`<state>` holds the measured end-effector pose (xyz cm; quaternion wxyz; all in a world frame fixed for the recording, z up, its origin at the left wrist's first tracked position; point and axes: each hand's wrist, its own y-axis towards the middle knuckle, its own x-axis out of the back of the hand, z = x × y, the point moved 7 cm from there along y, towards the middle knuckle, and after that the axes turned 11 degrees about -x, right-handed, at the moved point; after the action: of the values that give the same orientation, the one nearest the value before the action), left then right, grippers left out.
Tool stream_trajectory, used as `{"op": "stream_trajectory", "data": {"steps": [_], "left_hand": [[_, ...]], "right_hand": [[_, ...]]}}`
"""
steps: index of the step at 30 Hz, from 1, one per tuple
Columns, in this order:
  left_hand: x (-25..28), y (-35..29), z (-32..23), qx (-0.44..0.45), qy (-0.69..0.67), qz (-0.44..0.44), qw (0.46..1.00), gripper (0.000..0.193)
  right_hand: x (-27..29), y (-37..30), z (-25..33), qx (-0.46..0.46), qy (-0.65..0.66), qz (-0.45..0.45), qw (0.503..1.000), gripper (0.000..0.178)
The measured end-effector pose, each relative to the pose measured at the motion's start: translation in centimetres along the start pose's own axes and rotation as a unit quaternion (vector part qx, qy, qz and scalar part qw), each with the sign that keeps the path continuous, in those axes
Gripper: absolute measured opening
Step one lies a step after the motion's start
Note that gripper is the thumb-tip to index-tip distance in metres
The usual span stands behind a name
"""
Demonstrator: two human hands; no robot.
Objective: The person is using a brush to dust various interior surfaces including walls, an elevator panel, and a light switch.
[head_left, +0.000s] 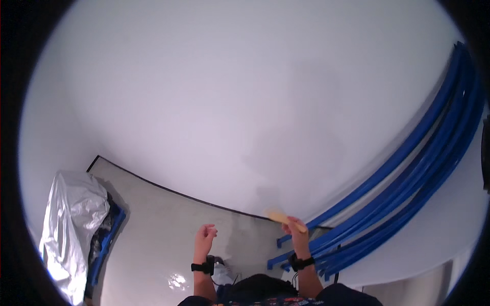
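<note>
My right hand (297, 229) is closed round a flat tan stick-like tool (278, 217). The tool's far end is paler, wider and blurred, so its exact kind does not show. It points left and away from me, in front of the white wall's foot. My left hand (205, 232) hovers over the grey floor with its fingers loosely bent and a little apart, and nothing shows in it. Each wrist wears a black strap with a small dark block.
Long blue metal beams (403, 173) lean against the wall on the right, close to my right hand. A silver sheet (76, 209) covers a pile on a blue-edged base (111, 237) at the left. Dark skirting (189, 197) runs along the white wall (204, 102).
</note>
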<state>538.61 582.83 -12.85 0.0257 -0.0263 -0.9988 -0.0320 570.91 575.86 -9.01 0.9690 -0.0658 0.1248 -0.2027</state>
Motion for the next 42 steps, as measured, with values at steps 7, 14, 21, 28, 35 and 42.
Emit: {"op": "stream_trajectory", "data": {"steps": [7,14,21,28,35,42], "left_hand": [[6.1,12.8,-0.1,-0.033,0.021,0.013,0.999,0.023],[7.3,18.6,-5.4,-0.136,0.118,0.087,0.980,0.025],[8.3,18.0,-3.6,-0.140,0.140,0.082,0.977,0.026],[7.2,20.7,-5.1,-0.172,0.167,0.017,0.971,0.036],[-0.4,29.8,-11.6,-0.229,0.128,0.006,0.965,0.051],[0.2,33.7,-13.1,-0.280,0.178,-0.032,0.943,0.065]], "right_hand": [[-3.3,5.4,1.4,0.007,-0.023,-0.145,0.989,0.024],[-9.8,8.3,4.2,0.109,-0.107,-0.084,0.985,0.022],[-13.0,8.2,7.8,0.161,-0.216,-0.028,0.963,0.022],[-12.8,10.1,12.8,0.233,-0.087,-0.122,0.961,0.033],[-14.9,15.5,13.5,0.300,-0.122,-0.101,0.941,0.031],[-9.5,13.8,13.1,0.271,-0.049,-0.241,0.931,0.031]]}}
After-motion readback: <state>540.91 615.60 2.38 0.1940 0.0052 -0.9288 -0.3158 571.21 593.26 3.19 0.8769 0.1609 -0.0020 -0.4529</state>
